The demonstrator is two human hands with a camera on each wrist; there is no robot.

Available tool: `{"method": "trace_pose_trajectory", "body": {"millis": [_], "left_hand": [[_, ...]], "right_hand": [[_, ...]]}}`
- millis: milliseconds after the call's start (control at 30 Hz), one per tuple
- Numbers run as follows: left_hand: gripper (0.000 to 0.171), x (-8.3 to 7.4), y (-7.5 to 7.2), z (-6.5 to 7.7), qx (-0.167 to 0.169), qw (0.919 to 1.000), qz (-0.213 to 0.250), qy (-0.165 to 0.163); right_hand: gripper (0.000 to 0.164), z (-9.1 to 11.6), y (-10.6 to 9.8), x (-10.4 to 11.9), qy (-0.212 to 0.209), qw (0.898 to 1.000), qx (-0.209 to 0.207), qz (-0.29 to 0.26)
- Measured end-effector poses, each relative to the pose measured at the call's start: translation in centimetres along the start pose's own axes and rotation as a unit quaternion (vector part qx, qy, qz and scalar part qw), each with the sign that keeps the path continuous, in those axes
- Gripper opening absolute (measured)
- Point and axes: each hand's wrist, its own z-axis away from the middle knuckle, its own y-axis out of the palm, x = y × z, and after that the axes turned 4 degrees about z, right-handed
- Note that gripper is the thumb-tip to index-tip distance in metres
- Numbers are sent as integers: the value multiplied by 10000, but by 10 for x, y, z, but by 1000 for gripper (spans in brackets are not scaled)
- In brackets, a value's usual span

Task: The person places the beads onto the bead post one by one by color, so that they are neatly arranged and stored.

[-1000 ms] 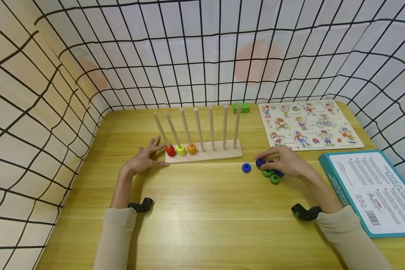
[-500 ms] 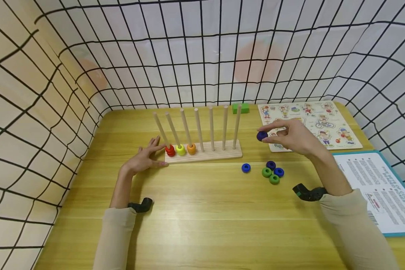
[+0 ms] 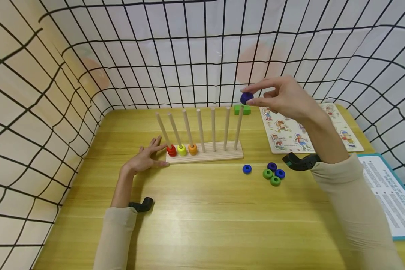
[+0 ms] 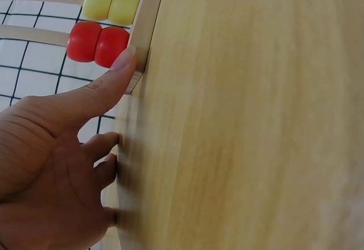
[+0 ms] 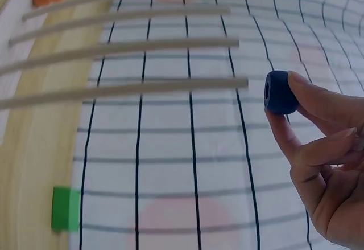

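A wooden rack [image 3: 202, 153] with several upright pegs stands at mid-table, with red beads [image 3: 171, 150], yellow beads [image 3: 182, 150] and orange beads [image 3: 192, 149] on its first three pegs from the left. My left hand [image 3: 144, 158] rests at the rack's left end, fingers spread; its thumb touches the base just below the red beads in the left wrist view. Between thumb and fingertips my right hand [image 3: 287, 97] pinches a dark blue bead [image 5: 281, 93]. That bead is close to the top of the rightmost peg [image 5: 170, 87], its hole facing the peg tip in the right wrist view.
On the table right of the rack lie a blue bead [image 3: 247, 169] and a small group of blue and green beads [image 3: 275, 181]. A green block [image 3: 242, 110], a picture board [image 3: 278, 129] and a teal-edged box [image 3: 388, 195] are further out. Black netting [image 3: 202, 56] surrounds the table.
My right hand has lifted the dark blue bead from the group on the table and carried it up and left toward the rightmost peg's top. My left hand stays at the rack's end.
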Motion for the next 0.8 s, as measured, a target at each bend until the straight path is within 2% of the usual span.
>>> {"method": "trace_pose_trajectory", "body": {"millis": [333, 433, 567, 800], "left_hand": [[79, 1, -2, 0, 3, 10000, -26, 0], [79, 0, -2, -1, -10, 10000, -51, 7], [79, 0, -1, -1, -26, 10000, -25, 1], [78, -1, -2, 1, -44, 10000, 17, 20]], "right_hand": [[33, -42, 42, 39, -647, 9950, 689, -321], [33, -49, 53, 47, -761, 9936, 807, -196], [31, -55, 62, 53, -849, 9922, 917, -12], [29, -61, 71, 60, -719, 9916, 1074, 69]]}}
